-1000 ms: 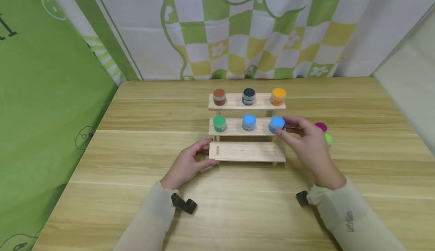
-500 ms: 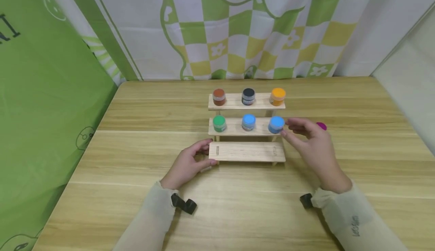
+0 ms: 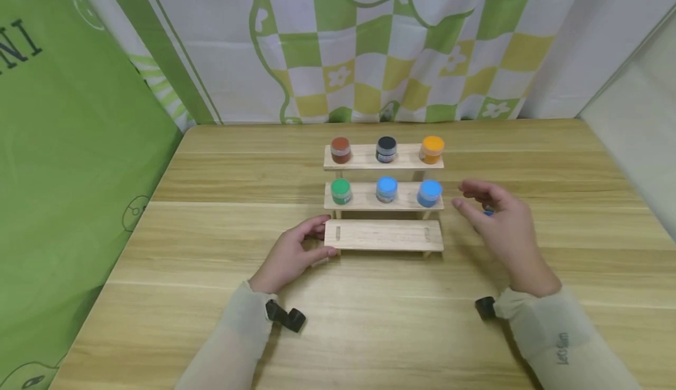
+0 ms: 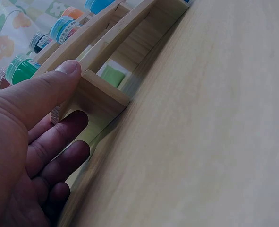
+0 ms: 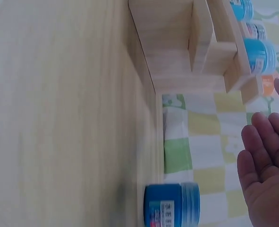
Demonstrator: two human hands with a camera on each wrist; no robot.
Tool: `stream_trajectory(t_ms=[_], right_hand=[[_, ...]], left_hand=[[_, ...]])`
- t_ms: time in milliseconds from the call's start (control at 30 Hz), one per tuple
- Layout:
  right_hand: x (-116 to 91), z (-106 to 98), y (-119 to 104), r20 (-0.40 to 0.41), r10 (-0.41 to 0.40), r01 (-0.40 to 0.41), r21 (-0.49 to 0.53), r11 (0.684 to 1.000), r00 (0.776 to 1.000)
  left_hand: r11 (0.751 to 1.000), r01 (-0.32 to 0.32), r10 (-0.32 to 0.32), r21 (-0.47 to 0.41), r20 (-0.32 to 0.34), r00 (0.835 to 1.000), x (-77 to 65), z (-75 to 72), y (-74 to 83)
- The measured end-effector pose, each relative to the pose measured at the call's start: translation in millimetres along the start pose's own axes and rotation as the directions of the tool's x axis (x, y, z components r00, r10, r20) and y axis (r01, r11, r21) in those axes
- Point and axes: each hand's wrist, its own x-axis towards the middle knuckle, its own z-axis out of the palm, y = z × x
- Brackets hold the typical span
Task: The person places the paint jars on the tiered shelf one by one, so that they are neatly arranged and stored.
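Observation:
A three-tiered wooden rack (image 3: 382,236) stands on the table, its lower left end held between the thumb and fingers of my left hand (image 3: 292,256). On its middle step sit a green paint jar (image 3: 341,192), a light blue jar (image 3: 387,189) and another blue jar (image 3: 430,193) at the right end. My right hand (image 3: 506,226) hovers right of that last jar, apart from it, fingers loosely bent and holding nothing. Beyond this hand a dark blue jar (image 5: 171,205) stands on the table in the right wrist view; the hand mostly hides it in the head view.
The top step carries a brown jar (image 3: 340,151), a black jar (image 3: 386,150) and an orange jar (image 3: 432,150). Behind the wooden table (image 3: 253,167) hangs a checked curtain (image 3: 338,44), and a green cloth (image 3: 79,155) lies to the left.
My right hand has let go of the right-hand blue jar on the middle step and drawn back to the right, covering the purple and lime lids seen earlier. My left hand stays put.

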Motion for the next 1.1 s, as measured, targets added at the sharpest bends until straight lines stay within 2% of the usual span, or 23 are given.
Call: stream_trajectory(t_ms=[133,400,633,967,1100], right_hand=[[3,-4,4,-0.020,0.042,-0.042,-0.008,0.999,0.999],[10,-13,17,-0.063,0.036,-0.037,-0.010,0.999,0.997],[15,-20,32,-0.048,0.163,-0.162,0.012,0.987,0.986],[23,-29,52,0.003,0.249,-0.247,0.125,0.961,0.969],[25,-32,57,0.032,0.267,-0.269,0.130,0.954,0.963]], left_hand=[[1.000,0.007,-0.007,0.004,-0.001,1.000,0.0,-0.3,1.5],[1.000,0.011,-0.011,-0.006,-0.002,1.000,-0.4,-0.7,4.9],[1.000,0.009,-0.009,0.004,0.003,1.000,-0.1,-0.7,1.7],[1.000,0.014,-0.014,0.010,0.001,1.000,0.4,-0.8,-0.8],[1.000,0.019,-0.019,0.009,0.000,1.000,0.3,-0.6,0.3]])
